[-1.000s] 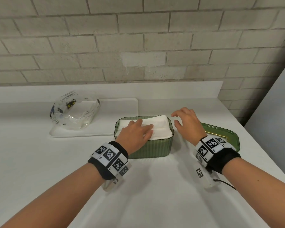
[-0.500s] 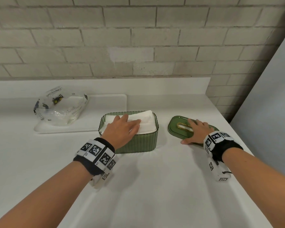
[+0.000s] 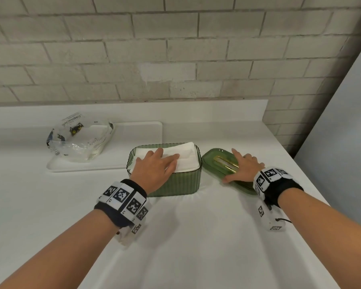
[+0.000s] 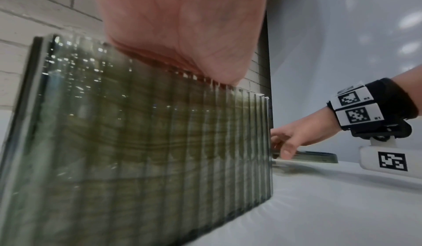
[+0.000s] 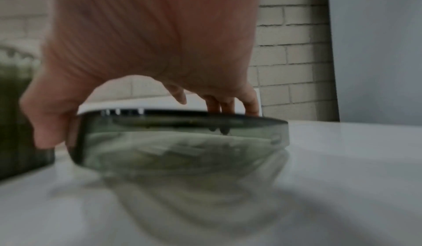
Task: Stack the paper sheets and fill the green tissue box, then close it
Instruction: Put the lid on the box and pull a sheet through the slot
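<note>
The green ribbed tissue box (image 3: pixel 175 184) stands mid-counter with a stack of white paper sheets (image 3: pixel 188 159) filling it to the rim. My left hand (image 3: pixel 163 161) lies flat on the stack, fingers straight, pressing it down; in the left wrist view the palm (image 4: pixel 178 33) sits over the box wall (image 4: pixel 137 141). Just right of the box lies the green lid (image 3: pixel 215 158) with its gold-edged slot. My right hand (image 3: pixel 240 165) grips it. In the right wrist view the thumb hooks one edge of the lid (image 5: pixel 182 128) and the fingers (image 5: pixel 228 105) reach the far edge.
A white tray (image 3: pixel 138 132) at the back left carries a crumpled clear plastic wrapper (image 3: pixel 79 138). A brick wall runs behind the white counter (image 3: pixel 175 247). A grey panel (image 3: pixel 342 122) stands along the counter's right edge.
My right hand left the box's right side, reached the lid and took hold of it; the lid now sits closer to the box. My left hand stayed on the paper.
</note>
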Demonstrator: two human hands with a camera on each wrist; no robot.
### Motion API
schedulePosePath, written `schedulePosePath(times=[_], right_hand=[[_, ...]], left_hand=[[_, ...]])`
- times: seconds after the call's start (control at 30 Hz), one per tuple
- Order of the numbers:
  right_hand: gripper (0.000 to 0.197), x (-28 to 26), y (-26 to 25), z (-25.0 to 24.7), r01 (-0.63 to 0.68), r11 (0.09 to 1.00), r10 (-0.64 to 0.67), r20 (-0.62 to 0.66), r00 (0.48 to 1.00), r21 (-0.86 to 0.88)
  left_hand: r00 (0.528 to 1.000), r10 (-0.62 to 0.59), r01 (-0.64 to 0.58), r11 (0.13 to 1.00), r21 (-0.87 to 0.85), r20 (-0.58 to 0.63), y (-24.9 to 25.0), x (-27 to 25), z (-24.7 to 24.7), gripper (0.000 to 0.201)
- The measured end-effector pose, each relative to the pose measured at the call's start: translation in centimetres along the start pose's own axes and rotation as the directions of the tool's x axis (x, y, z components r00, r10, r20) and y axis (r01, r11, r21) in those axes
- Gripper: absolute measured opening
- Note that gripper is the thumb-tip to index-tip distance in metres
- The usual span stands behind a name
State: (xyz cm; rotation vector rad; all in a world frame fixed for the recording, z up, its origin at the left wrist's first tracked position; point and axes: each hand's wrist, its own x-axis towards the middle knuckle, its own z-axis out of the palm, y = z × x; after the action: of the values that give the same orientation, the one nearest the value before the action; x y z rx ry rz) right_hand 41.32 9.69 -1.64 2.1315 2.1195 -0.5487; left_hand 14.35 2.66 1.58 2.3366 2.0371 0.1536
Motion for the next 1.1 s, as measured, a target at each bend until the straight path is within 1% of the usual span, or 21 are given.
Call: schedulePosePath(times=[0.07, 0.13, 0.17, 0.23, 0.3, 0.37, 0.43, 0.5, 0.57, 0.67, 0.7, 0.77, 0.83, 0.87, 0.93, 0.97, 1.1], right_hand=[[0.118, -0.3, -0.7, -1.1, 0.026, 0.982, -0.023, -0.019, 1.000, 0.187], [0.118, -0.6, -1.8, -2.4, 0.104, 0.924, -0.092, -0.051, 0.994, 0.369], [0.120, -0.7, -2.6, -3.1, 0.160, 0.890, -0.140, -0.078, 0.987, 0.428], [0.126, -1.1, -4.3, -4.4, 0.265, 0.839, -0.239, -0.116, 0.964, 0.475], [0.122, -1.7, -6.0, -5.4, 0.355, 0.815, -0.342, -0.114, 0.933, 0.457], [0.120, -2.3, -7.8, -5.9, 0.439, 0.811, -0.440, -0.092, 0.893, 0.386], [0.123, -2.7, -9.6, -5.8, 0.497, 0.824, -0.502, -0.054, 0.863, 0.273], [0.126, -2.7, -10.9, -5.2, 0.533, 0.821, -0.542, -0.013, 0.840, 0.207], [0.128, -2.6, -11.6, -4.8, 0.551, 0.806, -0.568, 0.020, 0.823, 0.217], [0.131, -2.6, -12.1, -4.7, 0.558, 0.792, -0.588, 0.059, 0.807, 0.249], [0.132, -2.6, -12.2, -4.8, 0.557, 0.788, -0.592, 0.074, 0.803, 0.263], [0.133, -2.7, -12.4, -4.9, 0.556, 0.778, -0.602, 0.093, 0.793, 0.291], [0.132, -2.7, -12.7, -5.0, 0.556, 0.770, -0.610, 0.105, 0.785, 0.313], [0.132, -2.8, -12.8, -5.0, 0.555, 0.768, -0.612, 0.111, 0.783, 0.321], [0.131, -2.9, -13.1, -5.2, 0.554, 0.769, -0.612, 0.120, 0.782, 0.318], [0.130, -2.9, -13.2, -5.2, 0.553, 0.773, -0.610, 0.125, 0.783, 0.311], [0.129, -3.0, -13.6, -5.2, 0.554, 0.788, -0.600, 0.134, 0.789, 0.267]], left_hand=[[1.000, -0.010, 0.010, 1.000, -0.006, 0.000, -0.1, 0.0, 0.0, 0.044], [1.000, -0.021, 0.021, 1.000, -0.011, -0.001, -0.1, 0.0, 0.2, 0.044], [1.000, -0.027, 0.027, 1.000, -0.009, 0.000, -0.2, 0.0, 0.3, 0.043], [0.999, -0.033, 0.033, 0.999, -0.009, 0.000, -0.3, -0.1, 0.4, 0.043], [1.000, -0.026, 0.026, 1.000, -0.009, -0.005, -0.3, -0.1, 0.5, 0.043], [1.000, -0.020, 0.020, 1.000, -0.019, -0.007, -0.4, -0.1, 0.4, 0.042], [1.000, -0.026, 0.026, 0.999, -0.037, -0.006, -0.5, 0.0, 0.5, 0.041], [0.999, -0.033, 0.033, 0.999, -0.001, -0.022, -1.0, 0.0, 0.9, 0.044], [0.999, -0.027, 0.028, 0.999, 0.037, -0.032, -1.4, -0.3, 1.2, 0.051], [0.998, 0.033, -0.034, 0.999, -0.006, -0.061, -1.9, -0.9, 1.0, 0.069], [0.996, 0.055, -0.056, 0.998, -0.009, -0.066, -2.0, -1.1, 0.8, 0.068], [0.995, 0.070, -0.072, 0.997, -0.031, -0.074, -2.3, -1.5, 0.6, 0.051], [0.995, 0.063, -0.068, 0.996, -0.061, -0.083, -2.5, -1.7, 0.5, 0.042], [0.995, 0.060, -0.065, 0.996, -0.066, -0.082, -2.7, -1.8, 0.5, 0.042], [0.993, 0.065, -0.073, 0.994, -0.080, -0.098, -3.0, -2.0, 0.7, 0.054], [0.991, 0.063, -0.075, 0.992, -0.105, -0.118, -3.2, -2.1, 0.8, 0.060], [0.973, 0.029, -0.089, 0.962, -0.257, -0.227, -4.9, -2.9, 1.7, 0.068]])
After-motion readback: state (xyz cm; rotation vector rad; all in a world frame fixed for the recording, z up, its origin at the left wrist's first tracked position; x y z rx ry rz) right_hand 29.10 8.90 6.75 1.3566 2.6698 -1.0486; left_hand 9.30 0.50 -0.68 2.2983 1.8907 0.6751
